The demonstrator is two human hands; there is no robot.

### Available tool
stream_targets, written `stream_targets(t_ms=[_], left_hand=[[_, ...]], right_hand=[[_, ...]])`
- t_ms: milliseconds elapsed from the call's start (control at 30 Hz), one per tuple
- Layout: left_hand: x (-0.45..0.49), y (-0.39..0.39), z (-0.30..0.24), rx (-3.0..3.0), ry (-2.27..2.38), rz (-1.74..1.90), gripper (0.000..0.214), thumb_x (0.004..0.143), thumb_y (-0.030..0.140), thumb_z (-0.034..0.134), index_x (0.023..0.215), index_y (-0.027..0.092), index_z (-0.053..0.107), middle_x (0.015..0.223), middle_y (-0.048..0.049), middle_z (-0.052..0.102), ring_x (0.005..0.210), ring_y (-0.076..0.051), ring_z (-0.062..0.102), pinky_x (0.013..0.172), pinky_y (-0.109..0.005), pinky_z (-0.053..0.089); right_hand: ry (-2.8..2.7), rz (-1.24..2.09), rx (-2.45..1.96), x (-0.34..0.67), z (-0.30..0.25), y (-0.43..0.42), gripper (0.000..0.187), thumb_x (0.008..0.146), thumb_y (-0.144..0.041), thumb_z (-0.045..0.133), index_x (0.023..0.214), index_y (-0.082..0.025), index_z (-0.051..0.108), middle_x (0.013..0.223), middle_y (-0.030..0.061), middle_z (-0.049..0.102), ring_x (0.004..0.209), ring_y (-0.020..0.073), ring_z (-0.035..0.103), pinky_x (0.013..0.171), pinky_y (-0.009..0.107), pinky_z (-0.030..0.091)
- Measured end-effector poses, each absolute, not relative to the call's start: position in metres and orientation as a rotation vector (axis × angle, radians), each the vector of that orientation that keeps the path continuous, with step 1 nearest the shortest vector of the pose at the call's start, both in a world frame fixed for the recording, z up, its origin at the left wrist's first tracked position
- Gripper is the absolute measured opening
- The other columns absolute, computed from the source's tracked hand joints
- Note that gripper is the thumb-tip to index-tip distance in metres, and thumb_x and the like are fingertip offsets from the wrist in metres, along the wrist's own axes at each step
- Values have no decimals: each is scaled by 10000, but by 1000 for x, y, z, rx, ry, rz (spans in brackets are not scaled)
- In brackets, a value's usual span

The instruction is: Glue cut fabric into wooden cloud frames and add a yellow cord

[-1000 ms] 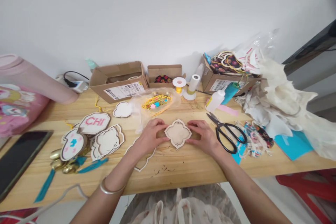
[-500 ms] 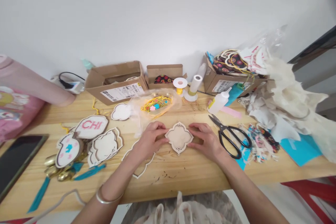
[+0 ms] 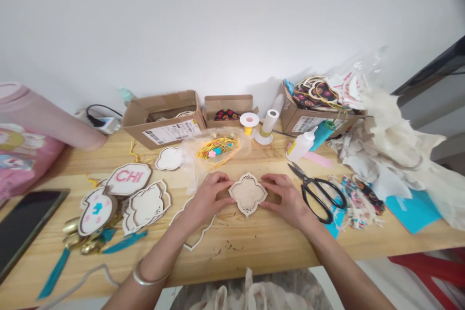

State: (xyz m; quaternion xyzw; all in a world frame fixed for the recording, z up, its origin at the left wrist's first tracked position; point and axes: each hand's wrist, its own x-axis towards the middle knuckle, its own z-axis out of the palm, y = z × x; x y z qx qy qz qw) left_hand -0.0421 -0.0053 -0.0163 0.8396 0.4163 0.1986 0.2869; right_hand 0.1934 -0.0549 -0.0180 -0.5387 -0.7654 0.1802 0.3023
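Note:
Between my two hands is a small wooden frame [image 3: 248, 194] with a scalloped four-lobed outline and cut-out ornament at its top and bottom tips. My left hand [image 3: 211, 197] grips its left edge between thumb and fingers. On the opposite edge, my right hand [image 3: 283, 198] pinches it the same way. Partly hidden under my left forearm lies a larger thin wooden outline [image 3: 194, 242]. Black-handled scissors [image 3: 319, 193] rest just right of my right hand, blades pointing away from me.
A glue bottle [image 3: 302, 144], thread spool [image 3: 249, 123] and cardboard boxes [image 3: 160, 121] stand along the wall. Decorated plaques [image 3: 129, 179] with teal tassels lie left, near a phone [image 3: 29, 227]. Fabric scraps [image 3: 359, 203] and white cloth [image 3: 385, 145] fill the right side.
The whole view has shifted slightly, so everything sits a little lower. Both hands keep their hold on the wooden frame, which stays nearly in place.

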Motion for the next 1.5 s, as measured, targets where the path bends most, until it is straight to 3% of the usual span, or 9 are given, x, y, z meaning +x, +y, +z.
stream_targets(t_ms=[267, 533, 700, 967, 1100, 1233, 1500], left_hand=[[-44, -9, -9, 1994, 1167, 545, 343, 680, 367, 663, 992, 229, 629, 1082, -59, 607, 1012, -214, 533, 922, -396, 393], [-36, -17, -4, 1439, 1198, 736, 384, 628, 272, 684, 996, 185, 612, 860, -17, 667, 775, -151, 614, 743, -301, 507], [-35, -22, 12, 1581, 1223, 822, 360, 659, 254, 659, 1015, 212, 630, 809, 5, 646, 740, -127, 602, 736, -278, 510], [-30, -12, 24, 1669, 1057, 923, 327, 686, 298, 652, 1005, 226, 659, 1018, -28, 660, 944, -183, 585, 836, -295, 466], [-20, 4, 24, 1545, 1073, 1044, 251, 729, 344, 601, 918, 215, 705, 836, -9, 702, 763, -177, 607, 710, -289, 483], [-14, 22, 22, 1289, 1014, 1033, 149, 677, 317, 654, 739, 202, 726, 701, 10, 691, 649, -152, 589, 633, -261, 466], [-5, 28, 11, 1107, 948, 1010, 289, 635, 372, 692, 804, 138, 712, 697, -52, 697, 605, -153, 612, 578, -254, 475]], right_hand=[[-1817, 696, -1476, 184, -12, -64, 341, 674, -254, 692, 1006, -208, 629, 933, 64, 683, 844, 205, 612, 764, 356, 502], [-1433, 1083, -1338, 173, -1, -58, 343, 687, -338, 662, 998, -194, 662, 968, 64, 693, 856, 210, 641, 765, 337, 518], [-1417, 968, -1255, 170, 9, -42, 179, 740, -315, 607, 772, -177, 716, 743, 53, 699, 679, 172, 633, 630, 276, 506], [-1480, 844, -1132, 159, 32, -28, 122, 724, -273, 620, 730, -202, 720, 723, 32, 703, 652, 155, 624, 618, 259, 490], [-1473, 892, -1171, 154, 39, -15, 152, 699, -317, 634, 711, -196, 725, 722, 31, 697, 648, 159, 608, 608, 263, 477], [-1379, 965, -1266, 151, 31, 2, 219, 645, -383, 651, 647, -173, 714, 643, 20, 668, 612, 156, 572, 568, 256, 449], [-1285, 1007, -1301, 147, 6, 12, 402, 620, -531, 597, 518, -144, 630, 472, 0, 571, 465, 119, 475, 440, 236, 379]])
